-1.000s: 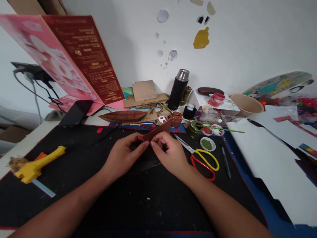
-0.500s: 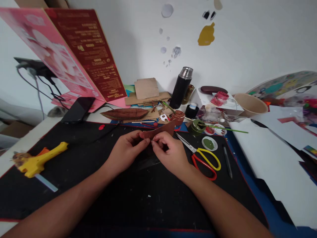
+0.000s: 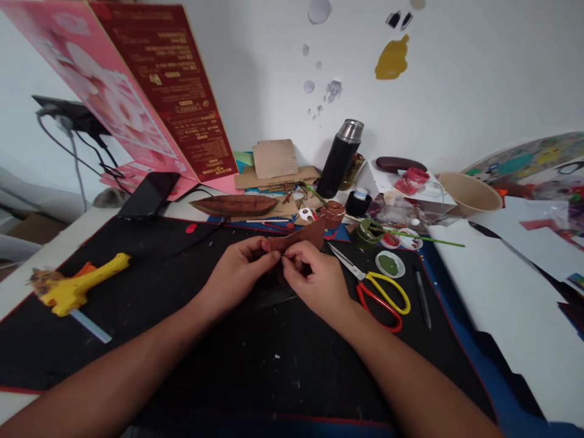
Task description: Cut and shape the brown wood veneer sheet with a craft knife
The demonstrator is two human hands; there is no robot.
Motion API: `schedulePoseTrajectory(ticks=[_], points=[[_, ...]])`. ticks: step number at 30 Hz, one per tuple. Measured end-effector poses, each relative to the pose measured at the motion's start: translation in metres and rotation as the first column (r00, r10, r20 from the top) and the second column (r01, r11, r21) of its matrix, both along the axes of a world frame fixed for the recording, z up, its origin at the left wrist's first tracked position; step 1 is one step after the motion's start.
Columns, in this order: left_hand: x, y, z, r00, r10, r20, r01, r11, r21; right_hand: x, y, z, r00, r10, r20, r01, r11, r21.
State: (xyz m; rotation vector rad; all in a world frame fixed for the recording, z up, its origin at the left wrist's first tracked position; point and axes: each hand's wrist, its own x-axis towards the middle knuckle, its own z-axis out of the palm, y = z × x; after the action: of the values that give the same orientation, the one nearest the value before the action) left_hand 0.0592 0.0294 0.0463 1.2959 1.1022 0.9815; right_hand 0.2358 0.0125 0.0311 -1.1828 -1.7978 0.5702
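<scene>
Brown sheet (image 3: 305, 234): located at the centre of the frame in the head view, held above the black mat (image 3: 255, 389), its free part rising toward the right behind the knuckles. Left hand (image 3: 235, 274): thumb and fingers pinch the left end of the sheet. Right hand (image 3: 319, 280): fingers curled, thumb and fingertips pinching the lower edge just beside the left thumb; the exact contact area is hidden by the fingers. Right of centre, scissors (image 3: 360, 277) with one yellow and one red handle lie near the right hand, blades directed to the upper left. Farther right lie a dish (image 3: 390, 265) of green paint and a pen (image 3: 423, 298). Above the scissors stand a green jar (image 3: 367, 234) and, behind the sheet, a brown jar (image 3: 333, 213). Upper centre: a black bottle (image 3: 340, 161) stands upright; a pointed brown piece (image 3: 233, 207) lies to its left. Left of frame: a yellow glue gun (image 3: 75, 293) rests on the mat, well apart from both hands.
</scene>
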Motion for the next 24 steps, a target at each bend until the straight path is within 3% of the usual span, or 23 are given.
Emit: schedulePoseTrajectory(ticks=[15,20,24], points=[[0.001,0.000,-0.001,0.999,-0.002,0.053,0.005,0.997,-0.071,0.002,0.000,0.000,0.999,0.033,0.002,-0.033,0.998,-0.060],[-0.004,0.003,0.002,0.997,0.055,0.047,-0.055,0.998,0.002,0.005,0.001,0.007,0.992,0.020,-0.125,-0.038,0.989,-0.140],[-0.007,0.011,0.000,0.971,0.146,0.187,-0.141,0.989,-0.040,0.009,0.004,0.013,0.943,-0.013,-0.332,-0.048,0.984,-0.174]])
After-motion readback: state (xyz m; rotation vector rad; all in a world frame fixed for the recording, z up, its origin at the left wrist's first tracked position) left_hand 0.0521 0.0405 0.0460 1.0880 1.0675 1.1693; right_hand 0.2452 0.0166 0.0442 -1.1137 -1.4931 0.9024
